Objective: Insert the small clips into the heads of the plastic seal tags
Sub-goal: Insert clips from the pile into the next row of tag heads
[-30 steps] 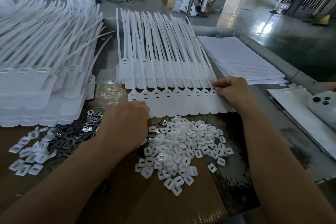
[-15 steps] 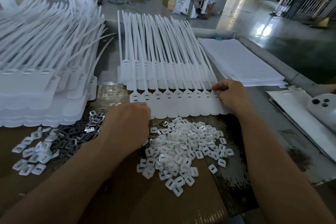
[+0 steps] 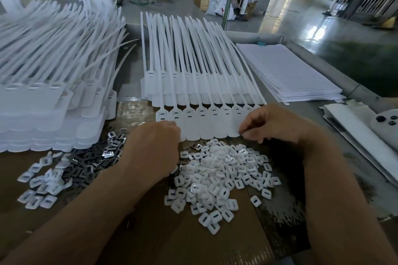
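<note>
**Two slips to watch for**

Your right hand [image 3: 273, 122] pinches the near right corner of the row of seal tags [image 3: 206, 122]. The row lies flat on the table [image 3: 133, 75], just beyond the heap of white clips [image 3: 217, 176]. Your left hand [image 3: 150, 148] sits knuckles-up at the row's left end. Its fingers are curled under and hidden, so I cannot tell whether they hold a clip.

If you press a clip in without seeing the slot, it may seat crooked or catch the wrong opening in the head. If the pinch on the right slackens, the joined row could skate under the push and ride over the heap. Your left wrist is also just beside the dark metal pieces [image 3: 86, 163], and a sweep there could mix them into the white clips.
</note>
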Motion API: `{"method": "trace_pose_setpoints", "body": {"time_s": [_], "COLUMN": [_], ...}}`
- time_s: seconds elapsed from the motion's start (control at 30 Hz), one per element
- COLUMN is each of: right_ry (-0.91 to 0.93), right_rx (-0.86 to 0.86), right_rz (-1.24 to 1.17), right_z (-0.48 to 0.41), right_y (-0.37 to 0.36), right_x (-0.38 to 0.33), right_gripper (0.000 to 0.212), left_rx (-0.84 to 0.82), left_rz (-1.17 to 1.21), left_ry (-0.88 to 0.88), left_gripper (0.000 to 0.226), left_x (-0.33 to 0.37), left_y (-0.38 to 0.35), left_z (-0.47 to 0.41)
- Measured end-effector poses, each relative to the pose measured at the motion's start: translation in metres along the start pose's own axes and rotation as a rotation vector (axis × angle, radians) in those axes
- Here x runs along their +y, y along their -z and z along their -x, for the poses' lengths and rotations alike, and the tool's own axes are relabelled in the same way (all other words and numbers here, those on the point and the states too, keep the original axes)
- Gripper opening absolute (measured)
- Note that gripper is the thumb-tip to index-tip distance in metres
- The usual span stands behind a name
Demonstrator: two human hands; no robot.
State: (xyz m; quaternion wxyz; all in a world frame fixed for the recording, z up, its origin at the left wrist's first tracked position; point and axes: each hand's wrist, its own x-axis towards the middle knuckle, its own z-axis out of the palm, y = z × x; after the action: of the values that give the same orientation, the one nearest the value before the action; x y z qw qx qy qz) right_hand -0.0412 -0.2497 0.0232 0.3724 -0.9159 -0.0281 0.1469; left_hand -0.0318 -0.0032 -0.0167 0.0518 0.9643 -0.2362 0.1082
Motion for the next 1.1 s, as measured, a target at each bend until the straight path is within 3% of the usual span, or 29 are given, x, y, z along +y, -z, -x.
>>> {"method": "trace_pose_setpoints", "body": {"time_s": [0.47, 0.67, 0.87, 1.1], "right_ry": [-0.018, 0.032, 0.038, 0.064], "right_rx": [-0.124, -0.174, -0.062, 0.256], "right_rz": [0.158, 0.066, -0.135, -0.247], "right_z": [0.0, 0.003, 0.0, -0.005], "right_y": [-0.01, -0.006, -0.005, 0.001], "right_x": [-0.005, -0.004, 0.0, 0.011], "right_gripper": [0.012, 0.014, 0.014, 0.019], "left_rx": [-0.054, -0.08, -0.029, -0.047], "left_rz": [0.002, 0.02, 0.007, 0.005], "left_ry": [-0.002, 0.008, 0.001, -0.004], "left_gripper": [0.029, 0.025, 0.028, 0.028], "left_x": [-0.001, 0.0, 0.002, 0.002], "left_y": [-0.004, -0.003, 0.001, -0.001], "left_z": [-0.001, -0.001, 0.002, 0.002]}}
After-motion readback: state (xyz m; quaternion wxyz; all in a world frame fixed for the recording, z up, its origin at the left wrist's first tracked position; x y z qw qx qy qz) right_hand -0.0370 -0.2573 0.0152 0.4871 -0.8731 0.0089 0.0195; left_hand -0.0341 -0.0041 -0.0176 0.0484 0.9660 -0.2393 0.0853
